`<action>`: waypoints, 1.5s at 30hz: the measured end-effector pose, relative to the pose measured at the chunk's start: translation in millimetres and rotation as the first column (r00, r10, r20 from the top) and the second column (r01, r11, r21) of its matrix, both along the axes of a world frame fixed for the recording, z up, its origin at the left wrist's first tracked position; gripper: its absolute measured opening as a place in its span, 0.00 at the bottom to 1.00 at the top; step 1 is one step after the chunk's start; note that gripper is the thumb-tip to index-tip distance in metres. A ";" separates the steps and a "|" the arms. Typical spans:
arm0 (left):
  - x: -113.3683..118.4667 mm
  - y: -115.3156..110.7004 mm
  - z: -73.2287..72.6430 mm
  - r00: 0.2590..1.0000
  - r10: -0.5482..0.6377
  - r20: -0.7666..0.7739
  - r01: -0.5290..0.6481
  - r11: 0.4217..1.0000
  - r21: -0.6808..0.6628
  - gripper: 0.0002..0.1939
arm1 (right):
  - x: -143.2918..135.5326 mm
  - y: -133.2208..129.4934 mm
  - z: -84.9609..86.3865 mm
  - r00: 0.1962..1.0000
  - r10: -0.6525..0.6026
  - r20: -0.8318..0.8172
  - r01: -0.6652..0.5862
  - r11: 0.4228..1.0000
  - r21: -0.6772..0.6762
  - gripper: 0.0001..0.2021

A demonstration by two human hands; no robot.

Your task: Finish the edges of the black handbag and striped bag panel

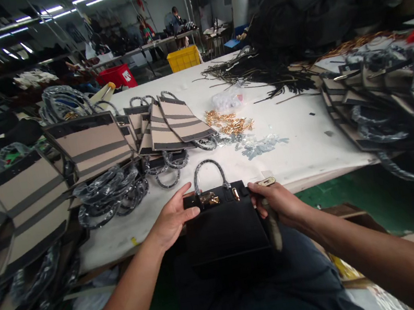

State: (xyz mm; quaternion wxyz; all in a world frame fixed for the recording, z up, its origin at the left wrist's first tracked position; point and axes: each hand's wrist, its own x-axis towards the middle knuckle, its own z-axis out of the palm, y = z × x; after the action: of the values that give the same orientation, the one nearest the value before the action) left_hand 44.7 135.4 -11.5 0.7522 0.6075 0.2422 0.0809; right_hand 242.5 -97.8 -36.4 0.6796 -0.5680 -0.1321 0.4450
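A black handbag [225,228] rests on my lap against the front edge of the white table [308,143]. Its wrapped handle [208,170] arches up over the table edge, and a gold clasp [209,199] sits at its top. My left hand [173,216] grips the bag's top left corner, thumb beside the clasp. My right hand [276,201] holds the bag's top right corner together with a strap that ends in a gold tab [266,182].
Beige and black striped bags [170,124] lie fanned at the table's middle, more [32,200] piled at left and others [382,88] at right. Loose gold hardware [229,122] and a plastic bag [227,99] sit beyond. Red [117,76] and yellow [183,58] crates and people stand far back.
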 end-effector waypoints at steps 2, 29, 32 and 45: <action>1.8 -5.9 -6.9 0.994 0.109 -0.028 -0.098 0.964 0.246 0.51 | 1.5 4.0 -3.4 1.000 -0.018 0.011 0.018 1.000 0.000 0.24; 46.1 -88.3 -45.3 0.970 -0.163 -0.179 0.197 0.105 0.975 0.26 | 8.2 57.6 19.5 0.212 0.576 0.789 -0.117 0.817 -0.565 0.24; 51.6 -85.7 -43.8 0.981 -0.157 -0.115 0.136 0.131 0.982 0.21 | 27.4 69.9 18.7 0.144 0.653 0.744 0.083 0.741 -0.667 0.25; 125.2 -78.3 -18.5 0.882 0.241 -0.405 0.384 0.130 0.914 0.09 | 83.0 49.9 1.0 0.368 0.631 0.683 0.054 0.718 -0.693 0.16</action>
State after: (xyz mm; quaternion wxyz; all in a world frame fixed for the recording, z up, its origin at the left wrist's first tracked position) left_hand 169.9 57.1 -30.0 0.0836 0.9593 0.2676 0.0350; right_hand 325.5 -47.9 -35.5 0.1790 -0.8628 -0.4237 0.2096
